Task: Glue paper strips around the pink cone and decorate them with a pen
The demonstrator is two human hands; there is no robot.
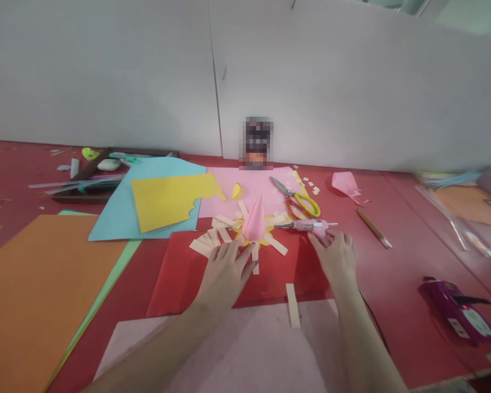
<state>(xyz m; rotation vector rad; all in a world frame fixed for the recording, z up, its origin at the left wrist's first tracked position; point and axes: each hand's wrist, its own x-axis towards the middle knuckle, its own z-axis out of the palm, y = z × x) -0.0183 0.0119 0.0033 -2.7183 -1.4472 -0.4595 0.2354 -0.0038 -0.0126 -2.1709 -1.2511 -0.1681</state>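
Head view: pointed pink cone (255,221), apparently paper, by left hand (226,268).

L hand (225,267) & R hand (337,254) ungloved, slim fingers. Nails (255,263) on L thumb & index look dark, R thumbnail (311,235) reddish, approx. Forearms (169,341) behind hands bare too, w/ smooth taper to wrists.

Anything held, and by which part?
Left hand is at the pink cone, near its base; right hand at the glue gun, by its handle; grip unclear.
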